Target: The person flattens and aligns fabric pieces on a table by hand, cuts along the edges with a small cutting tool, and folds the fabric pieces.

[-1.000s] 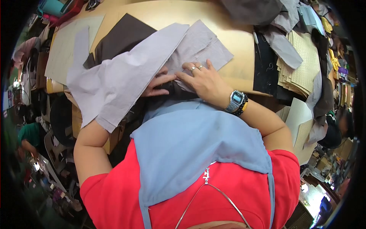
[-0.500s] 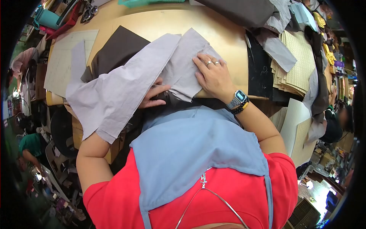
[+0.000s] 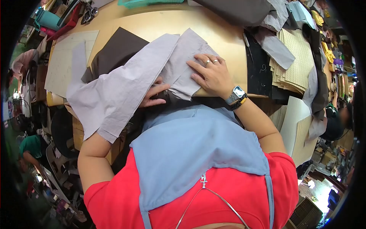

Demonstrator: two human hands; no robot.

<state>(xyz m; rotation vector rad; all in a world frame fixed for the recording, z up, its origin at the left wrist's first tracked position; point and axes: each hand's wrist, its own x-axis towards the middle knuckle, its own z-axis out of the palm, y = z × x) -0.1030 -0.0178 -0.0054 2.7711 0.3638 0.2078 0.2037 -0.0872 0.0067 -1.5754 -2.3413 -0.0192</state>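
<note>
A pale lilac-grey cloth (image 3: 110, 89) drapes over my left forearm and hides much of my left hand (image 3: 155, 95). The fingers that show are stretched out and apart, at the cloth's frayed lower edge. My right hand (image 3: 211, 75) lies open and flat on the right part of the cloth, fingertips pressing its surface. Rings, a watch and beaded bracelets are on that hand and wrist. Under the cloth, to the left, lies a dark brown piece of fabric (image 3: 118, 51).
A paper sheet with drawn lines (image 3: 63, 57) lies left on the wooden table (image 3: 160, 23). Scissors (image 3: 89, 13) rest at the far left. To the right are a dark mat (image 3: 261, 72), a pen-like tool (image 3: 246, 40) and stacked textured sheets (image 3: 295, 53). Other people sit at both sides.
My right hand has slid a little to the left over the cloth. My left hand and the draped cloth stay almost where they were.
</note>
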